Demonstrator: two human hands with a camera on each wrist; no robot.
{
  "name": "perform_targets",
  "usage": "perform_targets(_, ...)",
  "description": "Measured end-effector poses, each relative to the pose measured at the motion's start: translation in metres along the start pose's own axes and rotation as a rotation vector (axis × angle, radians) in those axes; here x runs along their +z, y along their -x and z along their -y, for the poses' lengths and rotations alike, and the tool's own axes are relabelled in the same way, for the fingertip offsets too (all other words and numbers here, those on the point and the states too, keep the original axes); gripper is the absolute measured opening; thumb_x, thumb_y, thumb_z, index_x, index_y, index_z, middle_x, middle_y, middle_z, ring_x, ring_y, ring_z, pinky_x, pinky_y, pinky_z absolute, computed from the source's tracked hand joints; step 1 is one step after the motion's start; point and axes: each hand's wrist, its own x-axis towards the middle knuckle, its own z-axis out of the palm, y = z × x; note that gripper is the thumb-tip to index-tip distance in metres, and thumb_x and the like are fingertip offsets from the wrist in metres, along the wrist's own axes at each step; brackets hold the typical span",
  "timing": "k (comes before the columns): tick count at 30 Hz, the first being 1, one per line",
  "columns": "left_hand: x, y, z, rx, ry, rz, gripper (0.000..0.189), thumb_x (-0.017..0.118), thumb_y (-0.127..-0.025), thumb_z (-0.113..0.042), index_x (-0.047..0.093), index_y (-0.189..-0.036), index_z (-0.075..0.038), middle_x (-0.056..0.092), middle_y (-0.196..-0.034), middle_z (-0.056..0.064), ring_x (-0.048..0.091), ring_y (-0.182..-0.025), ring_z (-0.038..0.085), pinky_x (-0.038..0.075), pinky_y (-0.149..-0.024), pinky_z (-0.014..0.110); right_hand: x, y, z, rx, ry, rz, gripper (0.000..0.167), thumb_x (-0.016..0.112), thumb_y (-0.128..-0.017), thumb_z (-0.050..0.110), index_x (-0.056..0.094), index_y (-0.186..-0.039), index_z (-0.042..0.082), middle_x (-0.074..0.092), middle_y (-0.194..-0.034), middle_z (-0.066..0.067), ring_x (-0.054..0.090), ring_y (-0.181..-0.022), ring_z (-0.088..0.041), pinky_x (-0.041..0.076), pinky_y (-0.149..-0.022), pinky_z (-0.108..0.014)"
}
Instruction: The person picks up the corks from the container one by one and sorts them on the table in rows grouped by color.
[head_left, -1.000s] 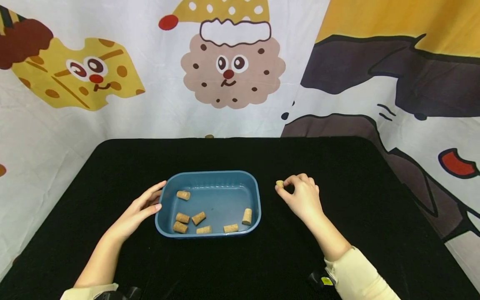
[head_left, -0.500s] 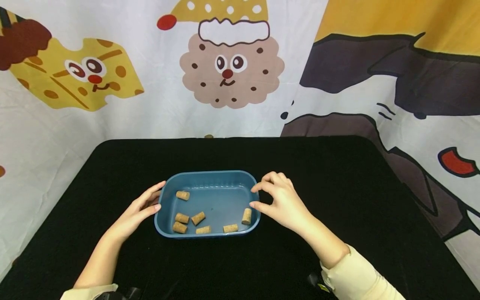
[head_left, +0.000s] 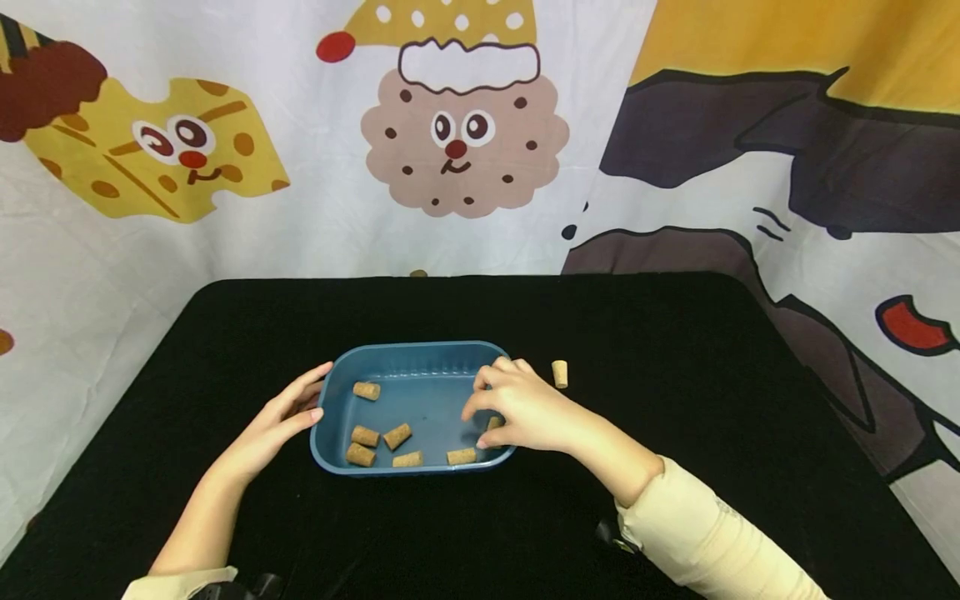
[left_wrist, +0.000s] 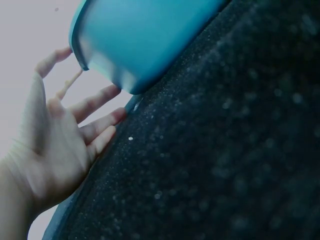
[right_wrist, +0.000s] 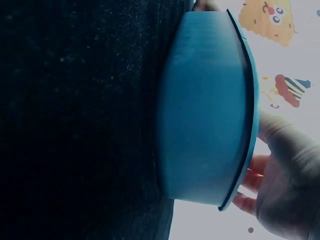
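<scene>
Long blue tub [head_left: 427, 396] stretches left to right; left hand [head_left: 273, 421] at its rim, right hand [head_left: 521, 407] by tan cork [head_left: 495, 422], both grips wide.

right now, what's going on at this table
A person's left hand rests against the left end of a blue tub on a table. The right hand reaches in at the other end, near a cork; contact is unclear. Other corks lie in the tub, and a lone cork sits on the table to its right.
</scene>
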Motion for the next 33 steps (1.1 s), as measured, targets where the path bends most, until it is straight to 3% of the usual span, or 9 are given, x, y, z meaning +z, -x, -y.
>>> perform_targets(7,0.001,0.000,0.000,0.000,0.007,0.004,0.058,0.042,-0.099,-0.005,0.022,-0.153,-0.012,0.032,-0.145,0.032,0.040,-0.125,0.044,0.046,-0.090,0.028,0.006,-0.011,0.002,-0.046,0.085,0.103,0.027,0.080,-0.076,0.036,0.073,-0.101,0.028,0.056,-0.101,0.009,0.042,-0.093,-0.011,0.035,-0.081,-0.029)
perform_targets(12,0.000,0.001,0.000,0.009,0.019,0.001,0.057,0.041,-0.099,-0.004,0.023,-0.153,-0.011,0.032,-0.144,0.032,0.048,-0.122,0.014,0.046,-0.090,0.028,0.008,-0.017,0.006,-0.041,0.132,0.155,0.027,0.082,-0.074,0.037,0.074,-0.098,0.030,0.056,-0.098,0.009,0.042,-0.092,-0.011,0.035,-0.081,-0.029)
perform_targets(14,0.000,0.001,0.000,0.012,0.020,0.001,0.057,0.041,-0.099,-0.004,0.023,-0.152,-0.011,0.032,-0.144,0.033,0.048,-0.120,0.008,0.046,-0.089,0.027,0.009,-0.020,0.007,-0.030,0.133,0.184,0.026,0.082,-0.074,0.036,0.074,-0.098,0.030,0.056,-0.097,0.010,0.042,-0.093,-0.011,0.035,-0.081,-0.029)
perform_targets(16,0.000,0.000,0.000,0.015,0.019,0.003,0.057,0.041,-0.099,-0.004,0.022,-0.152,-0.010,0.032,-0.143,0.033,0.049,-0.121,0.013,0.046,-0.089,0.028,0.010,-0.022,0.009,-0.019,0.126,0.212,0.025,0.082,-0.074,0.035,0.075,-0.096,0.031,0.056,-0.096,0.010,0.042,-0.092,-0.011,0.034,-0.080,-0.030)
perform_targets(22,0.001,0.001,-0.002,0.002,0.012,-0.002,0.057,0.041,-0.099,-0.005,0.022,-0.153,-0.011,0.033,-0.143,0.033,0.041,-0.123,0.048,0.047,-0.089,0.029,0.013,-0.026,0.009,-0.001,0.109,0.258,0.021,0.082,-0.073,0.034,0.075,-0.093,0.032,0.053,-0.091,0.013,0.041,-0.089,-0.009,0.034,-0.081,-0.029)
perform_targets(33,0.002,0.001,-0.003,-0.004,0.008,-0.005,0.057,0.041,-0.099,-0.005,0.023,-0.152,-0.010,0.033,-0.143,0.034,0.038,-0.122,0.053,0.047,-0.089,0.028,0.016,-0.027,0.010,-0.003,0.109,0.278,0.018,0.081,-0.074,0.033,0.075,-0.091,0.033,0.050,-0.086,0.015,0.040,-0.087,-0.008,0.034,-0.079,-0.028)
